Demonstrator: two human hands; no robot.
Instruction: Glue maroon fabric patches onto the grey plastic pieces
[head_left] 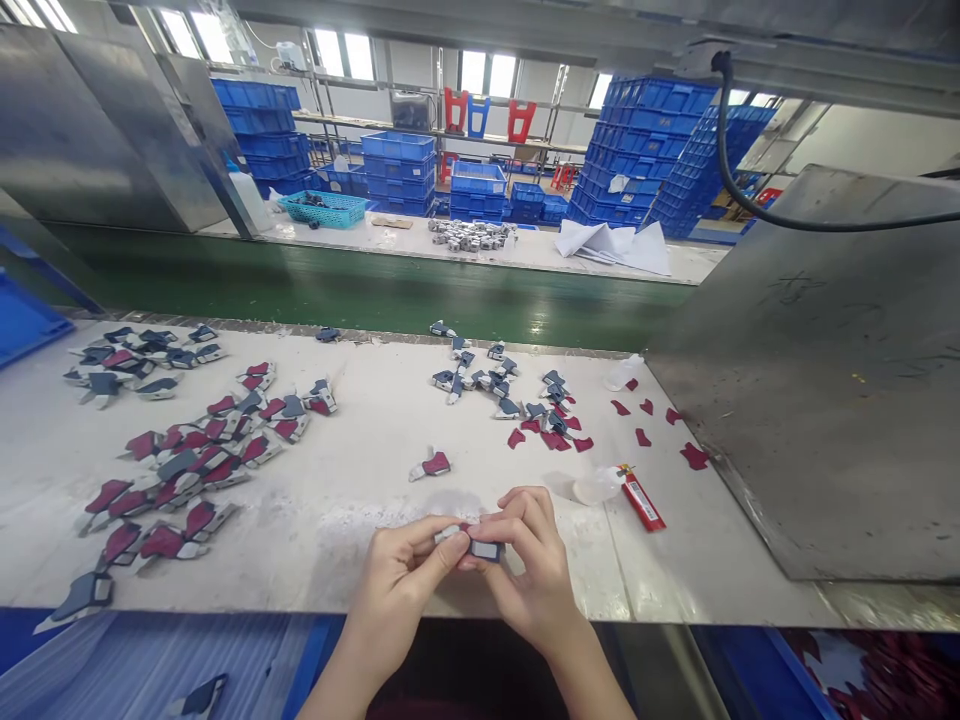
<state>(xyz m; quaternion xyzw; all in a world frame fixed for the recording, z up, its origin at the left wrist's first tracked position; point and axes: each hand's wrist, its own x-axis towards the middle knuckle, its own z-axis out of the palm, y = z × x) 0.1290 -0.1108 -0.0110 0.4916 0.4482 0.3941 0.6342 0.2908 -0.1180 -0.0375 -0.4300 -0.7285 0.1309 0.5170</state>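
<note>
Fingers of the left hand [401, 580] and right hand [525, 570] wrap the small grey part [480, 548], so most of its shape is covered and only one end shows. Both forearms run off the bottom edge. The blue tray [26, 320] is cut by the left edge. Bottom right, the dark red pieces [892, 670] blur together, cropped at the corner. The far heap of grey parts [471, 235] is too small to make out.
</note>
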